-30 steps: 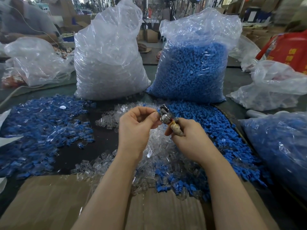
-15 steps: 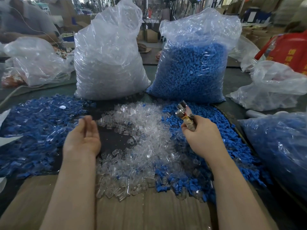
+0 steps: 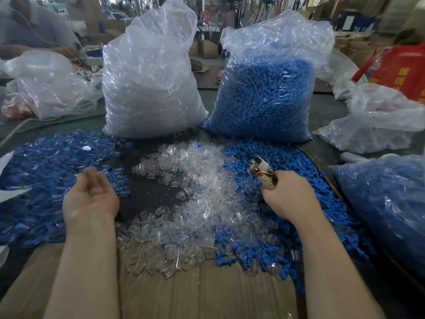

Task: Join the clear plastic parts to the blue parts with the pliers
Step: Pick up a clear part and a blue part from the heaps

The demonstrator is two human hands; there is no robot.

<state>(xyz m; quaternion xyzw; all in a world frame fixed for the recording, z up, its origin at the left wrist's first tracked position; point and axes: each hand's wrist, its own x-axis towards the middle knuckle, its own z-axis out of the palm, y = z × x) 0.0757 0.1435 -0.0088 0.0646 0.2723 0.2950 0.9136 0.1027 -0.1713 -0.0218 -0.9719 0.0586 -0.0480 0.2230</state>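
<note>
A heap of loose clear plastic parts (image 3: 197, 194) lies in the middle of the table. Loose blue parts (image 3: 287, 162) spread to its right. At the left lies a pile of joined blue-and-clear pieces (image 3: 46, 171). My right hand (image 3: 287, 196) grips the handles of the small pliers (image 3: 261, 169), whose metal jaws point up and away over the blue parts. My left hand (image 3: 90, 199) hovers palm up with straight, relaxed fingers beside the joined pile and holds nothing.
Two tall plastic sacks stand behind: clear parts (image 3: 149, 88) at left, blue parts (image 3: 266, 93) at right. Another bag of blue pieces (image 3: 386, 203) sits at the right edge. Flat cardboard (image 3: 184, 295) covers the near table. A person sits at the far left.
My left hand left the pliers' jaws, swung out to the left pile and opened palm up. My right hand with the pliers drifted a little to the right.
</note>
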